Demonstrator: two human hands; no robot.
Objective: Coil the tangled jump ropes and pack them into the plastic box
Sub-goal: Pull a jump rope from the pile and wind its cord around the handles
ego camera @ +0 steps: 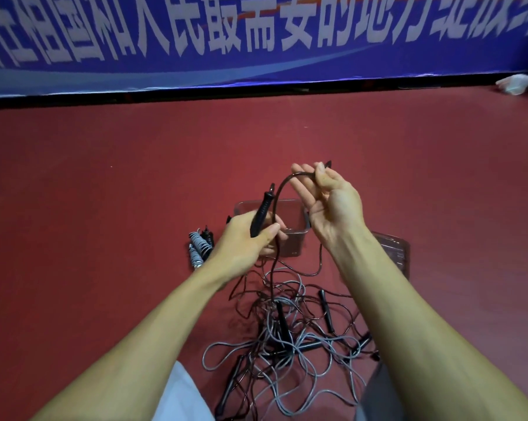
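Observation:
My left hand (246, 242) grips a black jump-rope handle (262, 211) that points up and away. Its dark cord (282, 189) arcs over to my right hand (326, 202), which pinches the cord near a second black handle tip (327, 164). Both hands are raised above a clear plastic box (290, 235) standing on the red floor. Below my arms lies a tangled pile of grey and dark ropes (287, 344) with several black handles in it. The cord I hold trails down into that pile.
Coiled ropes with grey-wrapped handles (199, 247) lie left of the box. A clear lid (393, 250) rests to the box's right. A blue banner (256, 41) lines the far wall, with white crumpled material (515, 83) at its right end.

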